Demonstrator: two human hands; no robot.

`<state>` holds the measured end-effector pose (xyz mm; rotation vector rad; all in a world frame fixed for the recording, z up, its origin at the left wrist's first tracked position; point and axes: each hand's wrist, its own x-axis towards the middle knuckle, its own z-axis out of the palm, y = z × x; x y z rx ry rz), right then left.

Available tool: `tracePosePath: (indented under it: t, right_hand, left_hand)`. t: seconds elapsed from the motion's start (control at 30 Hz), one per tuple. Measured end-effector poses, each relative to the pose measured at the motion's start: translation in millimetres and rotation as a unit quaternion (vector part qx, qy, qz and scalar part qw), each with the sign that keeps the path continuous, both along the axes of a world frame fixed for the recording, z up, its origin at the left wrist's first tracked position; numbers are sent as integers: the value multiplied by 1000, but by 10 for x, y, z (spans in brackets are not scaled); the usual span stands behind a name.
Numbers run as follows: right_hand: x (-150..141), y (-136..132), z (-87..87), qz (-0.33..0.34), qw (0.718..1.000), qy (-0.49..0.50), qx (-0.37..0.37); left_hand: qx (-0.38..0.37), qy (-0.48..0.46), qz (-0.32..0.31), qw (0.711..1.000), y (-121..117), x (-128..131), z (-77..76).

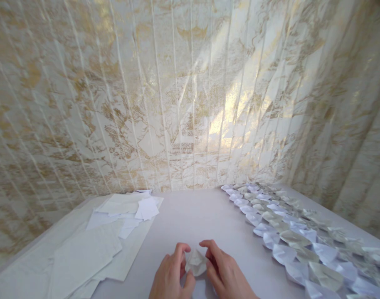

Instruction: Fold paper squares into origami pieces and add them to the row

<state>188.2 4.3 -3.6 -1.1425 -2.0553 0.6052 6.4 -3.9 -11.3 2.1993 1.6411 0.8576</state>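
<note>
A small folded piece of whitish paper (196, 262) with raised creases sits between my two hands at the front middle of the table. My left hand (174, 272) has its fingers curled at the paper's left side, and the thumb presses on its lower left edge. From the other side, my right hand (223, 270) curls round the right edge, its index finger bent near the upper corner. The undersides of the fingers and of the paper are hidden.
Stacked flat paper sheets (84, 249) cover the left of the pale table (190, 216), with small white squares (147, 208) on top. Rows of folded paper pieces (283, 253) line the right side. A gold-patterned curtain (165, 104) hangs behind the table.
</note>
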Motion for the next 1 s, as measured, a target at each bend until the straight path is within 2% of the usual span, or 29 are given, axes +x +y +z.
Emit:
tracePosePath:
  t: [0.27, 0.5, 0.7, 0.83, 1.0]
  right_hand:
    - [15, 28, -173, -11, 999, 42, 10]
    - [2, 28, -170, -12, 999, 44, 23]
    - [-1, 20, -129, -21, 999, 24, 42]
    - [-11, 10, -83, -8, 996, -33, 84]
    - [-46, -24, 1, -9, 978, -186, 91]
  left_hand:
    - [-10, -61, -22, 998, 19, -15, -63]
    - [-3, -82, -16, 996, 35, -41, -75]
    - [1, -55, -22, 998, 59, -58, -124]
    - [46, -25, -13, 999, 75, -58, -139]
    - [93, 0, -24, 995, 60, 12, -150]
